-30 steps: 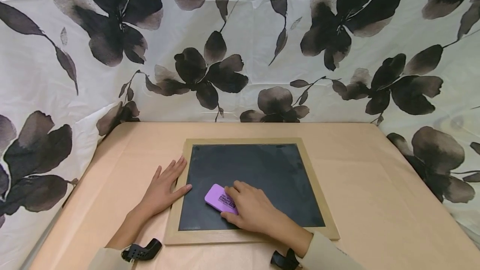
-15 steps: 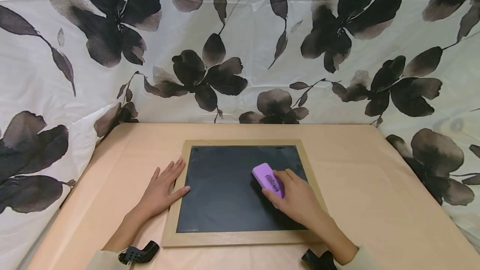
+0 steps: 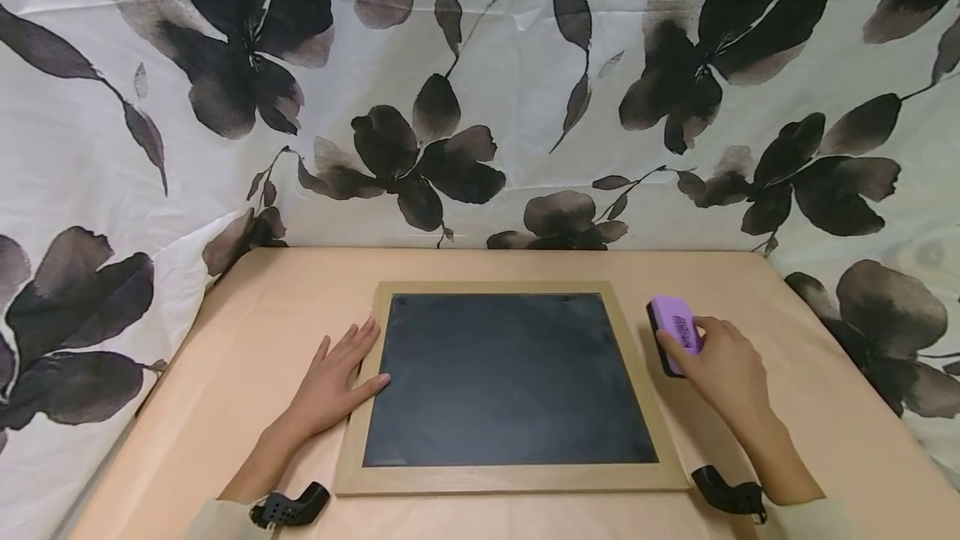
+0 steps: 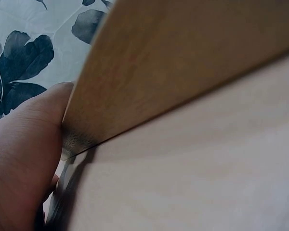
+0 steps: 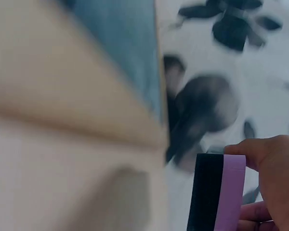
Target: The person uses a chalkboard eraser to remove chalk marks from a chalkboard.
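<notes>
A small chalkboard (image 3: 510, 382) with a pale wooden frame lies flat on the table. My left hand (image 3: 333, 382) rests on the frame's left side, fingers spread and straight, thumb reaching over onto the dark surface. To the right of the board, my right hand (image 3: 723, 365) grips a purple eraser (image 3: 678, 325) between thumb and fingers. In the right wrist view the eraser (image 5: 230, 192) shows its black felt side facing the board, and a shadow falls on the table below it. The left wrist view shows the frame's edge (image 4: 183, 53) beside the left hand (image 4: 26, 149).
The table (image 3: 570, 269) has a light tan covering and extends around the board. Behind it hangs a white curtain (image 3: 517, 132) printed with dark flowers. Black wrist cameras sit on the left wrist (image 3: 291, 507) and the right wrist (image 3: 729, 493).
My right hand has carried the eraser rightward across the chalkboard and past its right frame, tilting it on the way. The left hand stays on the frame.
</notes>
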The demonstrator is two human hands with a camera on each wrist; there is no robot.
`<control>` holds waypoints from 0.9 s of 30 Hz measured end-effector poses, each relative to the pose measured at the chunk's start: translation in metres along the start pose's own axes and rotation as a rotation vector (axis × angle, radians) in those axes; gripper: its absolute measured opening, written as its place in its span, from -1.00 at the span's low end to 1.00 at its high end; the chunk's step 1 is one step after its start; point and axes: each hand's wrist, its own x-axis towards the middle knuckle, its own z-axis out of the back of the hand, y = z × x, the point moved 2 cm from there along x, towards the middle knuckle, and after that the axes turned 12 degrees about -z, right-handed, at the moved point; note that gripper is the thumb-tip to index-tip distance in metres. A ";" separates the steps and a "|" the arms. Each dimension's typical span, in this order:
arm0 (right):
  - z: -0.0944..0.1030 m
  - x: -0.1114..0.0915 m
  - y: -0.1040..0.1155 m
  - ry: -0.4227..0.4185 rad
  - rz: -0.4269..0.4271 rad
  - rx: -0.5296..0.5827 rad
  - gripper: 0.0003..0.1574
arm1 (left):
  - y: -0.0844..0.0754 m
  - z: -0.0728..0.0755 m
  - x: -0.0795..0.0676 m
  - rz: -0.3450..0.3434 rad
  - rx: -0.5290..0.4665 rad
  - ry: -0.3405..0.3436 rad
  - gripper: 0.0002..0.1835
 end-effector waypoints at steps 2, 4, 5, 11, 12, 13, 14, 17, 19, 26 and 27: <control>-0.001 0.008 -0.016 0.005 -0.037 -0.021 -0.06 | 0.000 -0.001 0.001 0.002 -0.006 0.006 -0.13; -0.003 0.015 -0.029 0.017 -0.059 -0.032 -0.05 | -0.001 -0.002 0.001 0.004 -0.009 0.001 -0.14; -0.004 0.018 -0.034 0.022 -0.066 -0.039 -0.04 | -0.001 -0.002 0.001 0.006 -0.012 -0.005 -0.14; -0.010 0.030 -0.051 0.060 -0.090 -0.085 -0.01 | 0.000 -0.002 0.001 0.011 -0.014 0.000 -0.13; -0.011 0.030 -0.053 0.067 -0.090 -0.090 0.00 | 0.000 -0.003 0.001 0.011 -0.013 0.002 -0.13; -0.011 0.031 -0.054 0.072 -0.088 -0.096 0.00 | 0.000 -0.003 0.001 0.012 -0.014 0.002 -0.13; -0.012 0.031 -0.054 0.079 -0.085 -0.100 0.01 | 0.000 -0.003 0.000 0.014 -0.013 0.001 -0.13; -0.013 0.032 -0.055 0.106 -0.075 -0.110 0.03 | 0.000 -0.004 -0.001 0.019 -0.012 0.002 -0.13; -0.014 0.031 -0.055 0.122 -0.061 -0.117 0.05 | 0.000 -0.005 0.000 0.020 -0.012 0.004 -0.13; -0.012 0.032 -0.054 0.165 -0.031 -0.173 0.11 | -0.002 -0.005 0.004 0.022 -0.017 -0.004 -0.12; -0.011 0.033 -0.053 0.183 -0.030 -0.182 0.13 | -0.002 -0.004 0.004 0.021 -0.016 -0.001 -0.12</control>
